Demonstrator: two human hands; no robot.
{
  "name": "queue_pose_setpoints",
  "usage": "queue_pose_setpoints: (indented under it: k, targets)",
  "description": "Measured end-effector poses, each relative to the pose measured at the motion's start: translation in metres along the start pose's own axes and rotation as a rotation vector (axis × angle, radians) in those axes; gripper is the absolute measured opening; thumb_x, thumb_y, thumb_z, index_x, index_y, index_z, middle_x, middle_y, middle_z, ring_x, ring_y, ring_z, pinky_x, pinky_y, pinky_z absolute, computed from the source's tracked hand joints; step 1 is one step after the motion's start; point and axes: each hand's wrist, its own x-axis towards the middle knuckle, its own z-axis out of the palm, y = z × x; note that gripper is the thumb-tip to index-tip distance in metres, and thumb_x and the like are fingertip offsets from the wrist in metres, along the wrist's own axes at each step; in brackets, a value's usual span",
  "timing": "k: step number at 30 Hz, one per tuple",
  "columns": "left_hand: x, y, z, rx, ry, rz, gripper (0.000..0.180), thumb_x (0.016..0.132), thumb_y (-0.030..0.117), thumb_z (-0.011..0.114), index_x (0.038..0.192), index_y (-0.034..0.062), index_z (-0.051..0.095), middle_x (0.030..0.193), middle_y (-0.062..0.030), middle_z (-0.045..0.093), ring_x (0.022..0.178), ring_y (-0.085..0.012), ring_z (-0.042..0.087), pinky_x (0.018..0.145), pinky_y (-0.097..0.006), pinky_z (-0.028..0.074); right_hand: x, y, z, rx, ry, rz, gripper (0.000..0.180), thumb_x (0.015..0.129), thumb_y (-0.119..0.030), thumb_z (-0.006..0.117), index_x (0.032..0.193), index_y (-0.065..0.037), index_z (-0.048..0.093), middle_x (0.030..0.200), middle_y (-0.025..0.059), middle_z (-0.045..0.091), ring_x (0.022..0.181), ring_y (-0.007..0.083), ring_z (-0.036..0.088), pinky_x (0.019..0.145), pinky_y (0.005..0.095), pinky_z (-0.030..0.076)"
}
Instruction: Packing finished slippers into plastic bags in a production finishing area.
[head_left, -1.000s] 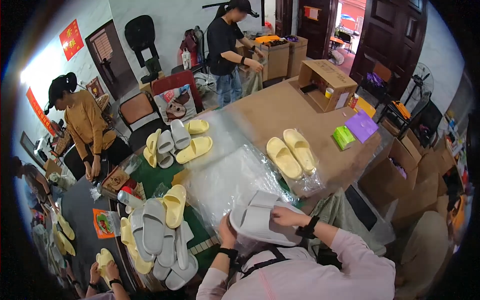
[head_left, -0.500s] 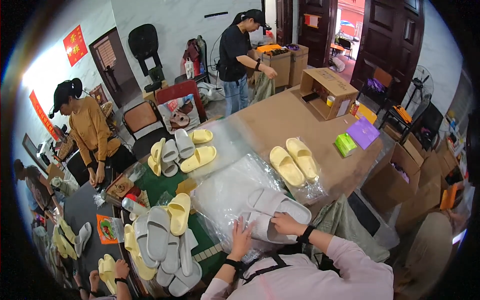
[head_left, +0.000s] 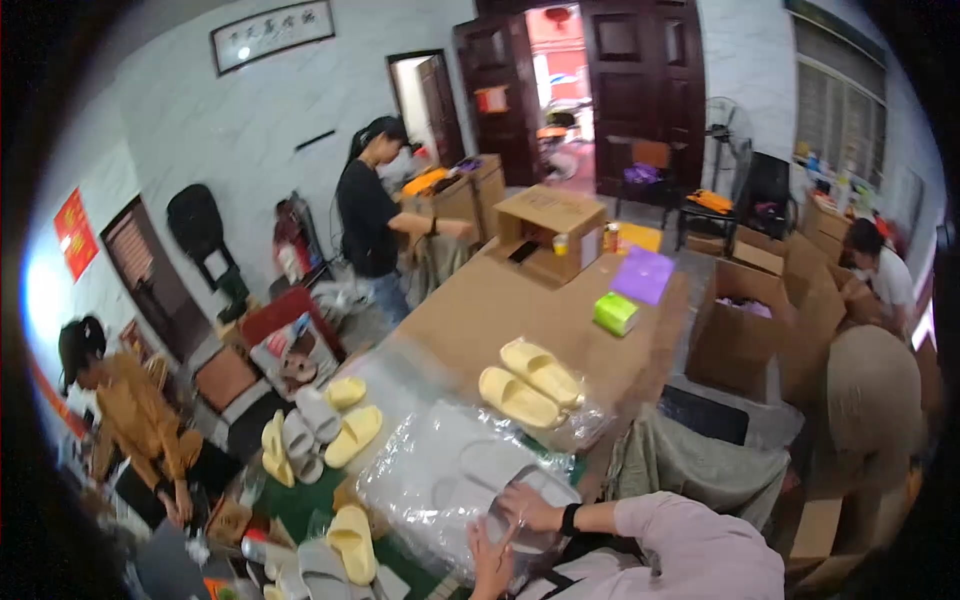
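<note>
A pair of grey slippers (head_left: 470,482) lies in front of me on a stack of clear plastic bags (head_left: 405,490). My right hand (head_left: 533,508) is over the nearer slipper, its fingers curled on the strap area. Beside it, my left hand (head_left: 490,552) is raised with fingers stretched out, its fingertips close to the right hand's. Motion blur softens the contact between fingers and slipper. Beyond them, a pair of yellow slippers (head_left: 530,385) rests on clear plastic at the table's right side.
More grey and yellow slippers (head_left: 350,543) are heaped at lower left, with another group (head_left: 318,425) behind. An open cardboard box (head_left: 550,232), a purple box (head_left: 642,274) and a green pack (head_left: 615,313) stand farther back. Several people work around the room; one (head_left: 372,215) stands across the table.
My view has swung right and up, so the scene sits farther left and lower. My right hand stays at the grey slipper; my left hand has come closer to it.
</note>
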Motion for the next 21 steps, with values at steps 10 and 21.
queue_pose_setpoints:
  k: [10,21]
  targets:
    - [-0.011,-0.014,0.011,0.26,-0.026,-0.129,0.045,0.089,0.02,0.047,0.132,0.0326,0.043,0.14,-0.0258,0.025,0.131,-0.0477,0.015,0.103,-0.059,0.014,-0.021,-0.023,0.02,-0.048,-0.161,0.212,0.038,0.074,-0.026,0.057,0.108,-0.007,0.055,0.103,0.0204,0.052,0.099,0.0398,0.05,0.081,0.0493,0.04]
    - [0.003,0.024,-0.017,0.07,-0.061,0.154,0.036,0.085,0.009,0.051,0.12,0.0185,0.058,0.141,-0.0331,0.017,0.131,-0.0495,0.014,0.107,-0.049,0.013,-0.012,-0.016,0.026,-0.096,0.307,0.308,0.032,0.071,-0.016,0.057,0.1,-0.004,0.056,0.086,0.0202,0.052,0.08,0.0384,0.045,0.071,0.0457,0.035]
